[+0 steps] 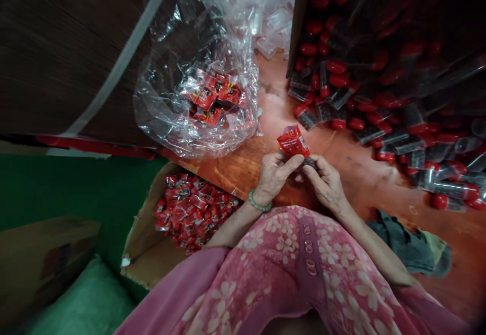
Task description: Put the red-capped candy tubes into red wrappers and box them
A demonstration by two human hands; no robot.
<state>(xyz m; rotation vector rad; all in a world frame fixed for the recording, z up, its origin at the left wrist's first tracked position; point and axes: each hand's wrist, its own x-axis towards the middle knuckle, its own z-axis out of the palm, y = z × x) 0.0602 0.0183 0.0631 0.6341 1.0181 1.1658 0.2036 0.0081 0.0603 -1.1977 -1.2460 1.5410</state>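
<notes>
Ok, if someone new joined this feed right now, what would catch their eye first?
First comes the red packet, pinched at the centre between the left hand and right hand. To the right, a heap of red-capped clear tubes spreads across the orange-brown surface. Upper left, a clear plastic bag holds a pile of red packets.

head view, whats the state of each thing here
left hand, closed on the red sachet
right hand, fingers pinching the sachet's lower end beside the left hand
red sachet, held tilted between both hands
clear plastic bag, open, red sachets heaped inside
cardboard box, open, loose red sachets inside
clear tubes with red caps, lying scattered, dark contents
</notes>
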